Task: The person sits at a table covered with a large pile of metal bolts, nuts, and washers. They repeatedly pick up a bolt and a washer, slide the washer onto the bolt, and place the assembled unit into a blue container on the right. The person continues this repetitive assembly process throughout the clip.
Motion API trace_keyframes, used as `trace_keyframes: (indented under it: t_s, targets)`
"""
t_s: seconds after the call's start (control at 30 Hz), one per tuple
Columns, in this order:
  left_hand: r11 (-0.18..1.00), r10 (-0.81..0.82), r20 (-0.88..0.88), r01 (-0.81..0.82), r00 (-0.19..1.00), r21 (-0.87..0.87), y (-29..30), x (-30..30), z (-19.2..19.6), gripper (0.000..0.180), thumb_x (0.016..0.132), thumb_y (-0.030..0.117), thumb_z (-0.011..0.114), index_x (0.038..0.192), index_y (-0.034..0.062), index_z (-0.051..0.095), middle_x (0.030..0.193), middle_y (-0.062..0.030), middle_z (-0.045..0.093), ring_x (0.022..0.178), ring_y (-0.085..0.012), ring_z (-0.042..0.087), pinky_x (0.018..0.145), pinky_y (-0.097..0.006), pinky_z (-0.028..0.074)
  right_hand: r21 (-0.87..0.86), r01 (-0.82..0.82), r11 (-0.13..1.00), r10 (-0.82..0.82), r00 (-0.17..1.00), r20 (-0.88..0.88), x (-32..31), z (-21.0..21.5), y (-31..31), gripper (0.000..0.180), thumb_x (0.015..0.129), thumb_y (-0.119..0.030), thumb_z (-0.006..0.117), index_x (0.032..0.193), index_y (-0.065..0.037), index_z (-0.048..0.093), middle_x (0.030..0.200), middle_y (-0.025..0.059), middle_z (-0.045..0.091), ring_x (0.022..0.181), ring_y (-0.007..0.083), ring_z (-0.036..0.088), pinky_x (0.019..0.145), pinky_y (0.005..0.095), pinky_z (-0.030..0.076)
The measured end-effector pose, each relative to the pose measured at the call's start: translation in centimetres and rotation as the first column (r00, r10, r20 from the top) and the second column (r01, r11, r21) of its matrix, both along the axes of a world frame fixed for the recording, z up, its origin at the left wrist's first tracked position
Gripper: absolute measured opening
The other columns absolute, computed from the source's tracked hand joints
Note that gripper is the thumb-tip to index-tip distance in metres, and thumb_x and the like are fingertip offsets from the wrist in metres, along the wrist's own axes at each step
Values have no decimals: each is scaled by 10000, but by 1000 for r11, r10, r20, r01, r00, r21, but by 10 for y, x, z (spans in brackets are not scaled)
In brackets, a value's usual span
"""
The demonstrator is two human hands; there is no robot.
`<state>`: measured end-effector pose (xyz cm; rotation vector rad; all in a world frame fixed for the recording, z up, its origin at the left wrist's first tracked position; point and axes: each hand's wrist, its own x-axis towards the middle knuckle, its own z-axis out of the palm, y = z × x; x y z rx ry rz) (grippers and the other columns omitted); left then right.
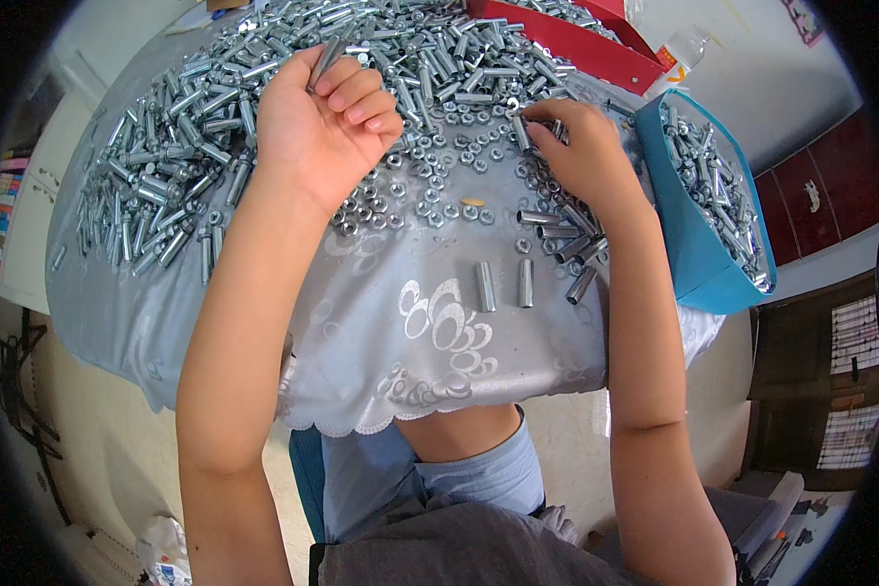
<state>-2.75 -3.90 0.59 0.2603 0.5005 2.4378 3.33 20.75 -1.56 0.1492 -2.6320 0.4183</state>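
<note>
My left hand (313, 127) is raised palm up over the pile, its fingers curled round a shiny metal bolt (329, 61) that sticks up beside the thumb. To the right, my right hand (581, 146) reaches down with its fingers bent, and a short metal sleeve (521, 133) shows at its fingertips. Loose flanged nuts (430, 181) lie scattered between the two hands. Below the right hand are several hollow metal sleeves (557, 231); two more sleeves (525, 283) stand apart on the cloth, nearer to me.
A large heap of bolts and sleeves (166, 186) covers the table's left and far side. A blue box (708, 283) full of bolts stands at the right; a red box (557, 39) and a clear bottle (684, 51) are behind. The silvery tablecloth (381, 322) hangs over the near edge.
</note>
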Motion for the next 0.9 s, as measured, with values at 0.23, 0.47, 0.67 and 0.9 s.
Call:
trace_keyframes:
  t_s: [0.23,0.47,0.67,0.9]
  targets:
    - [999,11,17,-10,1000,-34,0,1,0,340,859,239,336,544,144,250,520,20,240,492,-115,242,503,-261,243,2,-104,995,104,988,-117,-9,3,-19,199,789,-128,573,964,-53,632,937,132,627,930,307,551,840,367,412]
    - [999,-21,9,21,1000,-30,1,-1,-4,354,868,265,330,543,149,250,515,24,240,491,-116,248,501,-261,250,40,-199,979,203,972,-118,-23,-19,-43,207,776,-149,593,955,-62,646,981,103,617,931,279,551,838,358,423]
    - [998,-37,12,37,999,-47,6,-1,-8,362,870,278,335,541,152,250,511,26,240,490,-115,249,499,-263,252,-70,-162,984,157,985,-69,-28,-19,-41,160,747,-159,623,847,-44,670,860,110,625,837,281,572,778,344,442]
    - [997,-30,40,33,999,-72,7,1,-5,366,867,283,341,538,155,248,509,28,238,486,-115,241,494,-263,246,-56,-106,993,105,994,-30,-22,-13,-42,158,731,-165,638,807,-30,668,831,122,615,812,287,566,748,349,441]
